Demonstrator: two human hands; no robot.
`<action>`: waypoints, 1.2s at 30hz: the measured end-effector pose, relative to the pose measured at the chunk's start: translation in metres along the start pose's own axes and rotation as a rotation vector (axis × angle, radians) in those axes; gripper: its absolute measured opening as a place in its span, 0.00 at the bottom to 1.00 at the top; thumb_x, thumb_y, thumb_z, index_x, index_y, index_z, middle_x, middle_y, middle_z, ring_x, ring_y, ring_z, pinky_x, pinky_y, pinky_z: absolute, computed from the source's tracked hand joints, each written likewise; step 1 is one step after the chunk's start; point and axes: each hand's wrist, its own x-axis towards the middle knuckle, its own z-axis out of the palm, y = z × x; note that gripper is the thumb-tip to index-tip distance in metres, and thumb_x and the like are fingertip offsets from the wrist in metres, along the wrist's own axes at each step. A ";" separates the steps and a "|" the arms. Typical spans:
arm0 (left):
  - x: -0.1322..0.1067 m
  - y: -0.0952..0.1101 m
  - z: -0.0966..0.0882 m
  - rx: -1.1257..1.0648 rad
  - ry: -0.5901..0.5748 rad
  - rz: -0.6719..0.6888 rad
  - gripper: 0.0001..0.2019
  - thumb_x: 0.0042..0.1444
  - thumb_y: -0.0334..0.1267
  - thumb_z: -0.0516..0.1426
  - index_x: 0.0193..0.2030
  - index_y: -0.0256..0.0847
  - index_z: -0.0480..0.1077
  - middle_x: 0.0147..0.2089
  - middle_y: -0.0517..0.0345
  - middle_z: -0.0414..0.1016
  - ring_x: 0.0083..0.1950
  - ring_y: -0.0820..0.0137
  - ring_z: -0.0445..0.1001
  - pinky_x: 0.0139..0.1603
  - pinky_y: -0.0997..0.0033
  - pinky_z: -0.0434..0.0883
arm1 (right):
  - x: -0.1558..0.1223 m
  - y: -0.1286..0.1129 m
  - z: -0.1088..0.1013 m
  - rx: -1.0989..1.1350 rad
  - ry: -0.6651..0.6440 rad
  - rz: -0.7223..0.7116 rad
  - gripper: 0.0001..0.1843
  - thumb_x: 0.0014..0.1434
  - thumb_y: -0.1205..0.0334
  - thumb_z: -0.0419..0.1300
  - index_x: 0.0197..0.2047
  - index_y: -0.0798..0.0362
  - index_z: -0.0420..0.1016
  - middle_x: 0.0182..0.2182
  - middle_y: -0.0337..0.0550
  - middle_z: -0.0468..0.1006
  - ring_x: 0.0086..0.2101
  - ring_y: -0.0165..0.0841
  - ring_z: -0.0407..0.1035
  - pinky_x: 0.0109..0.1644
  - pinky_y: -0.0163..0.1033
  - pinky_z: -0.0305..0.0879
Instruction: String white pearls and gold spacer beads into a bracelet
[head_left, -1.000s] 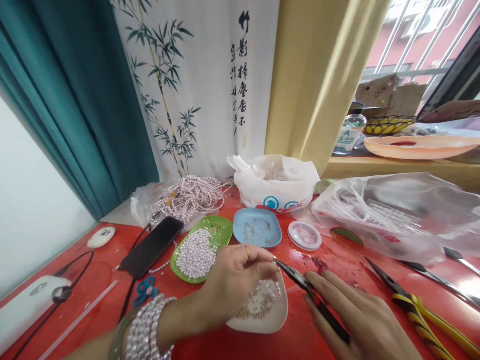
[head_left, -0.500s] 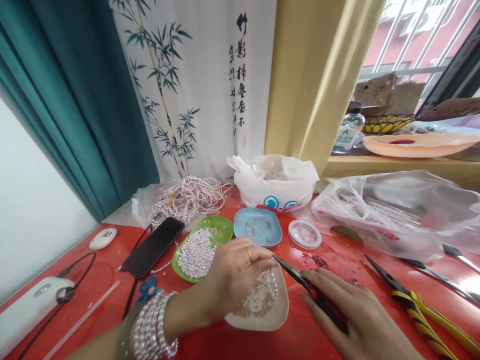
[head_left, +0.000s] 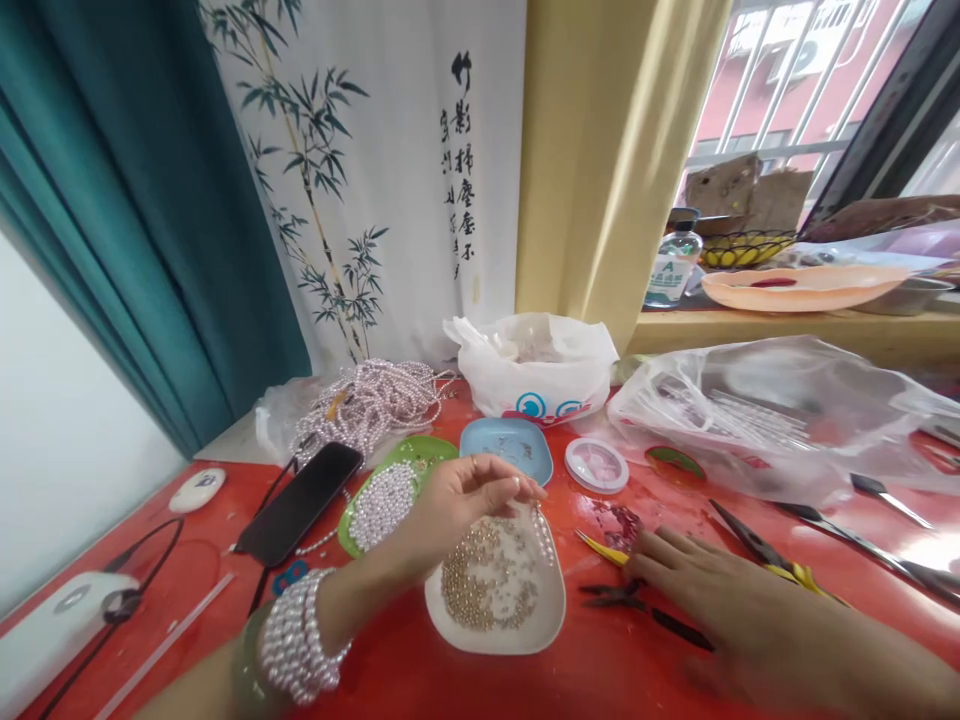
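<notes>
A person sits at a red table [head_left: 390, 680] crowded with beading supplies. The left hand [head_left: 469, 492], wrist wrapped in pearl bracelets [head_left: 300, 645], hovers over a white dish [head_left: 551, 620] of small gold beads [head_left: 480, 585]. Its thumb and forefinger are pinched narrowly on a short strand of pearls [head_left: 541, 532], which hangs straight down from the fingertips, long axis near vertical, its lower end over the far right part of the dish.

The right hand [head_left: 712, 590] lies palm down on the table, to the right of the dish, fingers spread and loosely open, holding nothing. Its fingertips rest on or just beside black-handled pliers [head_left: 630, 598], which lie flat with the long axis running left to right, tips pointing toward the dish. A yellow-handled tool [head_left: 600, 547] lies just beyond the fingers. The right hand is much nearer the pliers; the left is nearer the strand.

Behind the dish sit a green dish of loose pearls [head_left: 382, 495], a blue dish [head_left: 506, 445], a black phone [head_left: 298, 502], a heap of pearl strands [head_left: 375, 395] and a white plastic bag [head_left: 536, 375].
</notes>
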 end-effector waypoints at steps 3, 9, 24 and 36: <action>-0.001 0.000 -0.001 -0.126 -0.054 -0.012 0.06 0.50 0.37 0.57 0.29 0.35 0.70 0.34 0.54 0.72 0.36 0.73 0.69 0.39 0.73 0.65 | 0.002 -0.008 -0.012 0.101 -0.044 -0.026 0.35 0.41 0.58 0.64 0.54 0.52 0.66 0.58 0.55 0.58 0.56 0.57 0.49 0.55 0.63 0.49; -0.005 -0.002 0.005 -0.424 -0.226 -0.037 0.11 0.54 0.33 0.49 0.23 0.33 0.66 0.29 0.54 0.66 0.33 0.71 0.67 0.36 0.70 0.66 | 0.020 -0.033 -0.009 0.646 0.301 -0.102 0.18 0.60 0.56 0.47 0.51 0.51 0.65 0.48 0.47 0.70 0.46 0.37 0.66 0.49 0.44 0.63; -0.010 0.002 0.003 -0.170 -0.429 -0.005 0.08 0.43 0.28 0.51 0.17 0.34 0.68 0.25 0.54 0.68 0.27 0.72 0.66 0.30 0.72 0.63 | 0.030 -0.065 0.011 1.232 -0.070 -0.356 0.14 0.59 0.58 0.50 0.45 0.53 0.69 0.29 0.37 0.69 0.24 0.25 0.62 0.29 0.31 0.60; -0.022 0.015 0.007 0.184 -0.744 0.070 0.05 0.42 0.28 0.53 0.19 0.37 0.68 0.26 0.57 0.71 0.28 0.73 0.67 0.33 0.74 0.66 | 0.015 -0.087 0.005 1.129 -0.235 -0.496 0.13 0.57 0.69 0.50 0.44 0.55 0.70 0.34 0.40 0.73 0.37 0.29 0.67 0.44 0.32 0.62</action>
